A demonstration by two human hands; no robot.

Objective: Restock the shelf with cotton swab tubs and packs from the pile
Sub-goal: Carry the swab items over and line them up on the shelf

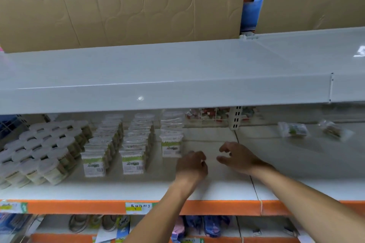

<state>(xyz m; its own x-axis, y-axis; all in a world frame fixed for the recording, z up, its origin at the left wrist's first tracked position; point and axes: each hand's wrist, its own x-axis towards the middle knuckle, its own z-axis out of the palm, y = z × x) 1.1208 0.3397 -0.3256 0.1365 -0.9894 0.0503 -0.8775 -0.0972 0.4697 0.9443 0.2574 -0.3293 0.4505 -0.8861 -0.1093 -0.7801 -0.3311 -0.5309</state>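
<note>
White shelf (217, 189) w/ orange edge; round cotton swab tubs (39, 152) far left, 3 rows of swab packs (133, 144) beside them; your left hand (191, 165) & right hand (238, 157) hover over bare shelf just right of packs, fingers loosely curled, holding nothing.

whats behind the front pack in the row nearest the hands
Behind the front pack, more cotton swab packs line up toward the shelf's back. The upper shelf hides how far the row runs. Neither hand holds anything.

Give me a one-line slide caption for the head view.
Both hands, left hand and right hand, hover empty over the shelf beside rows of cotton swab tubs.
</note>
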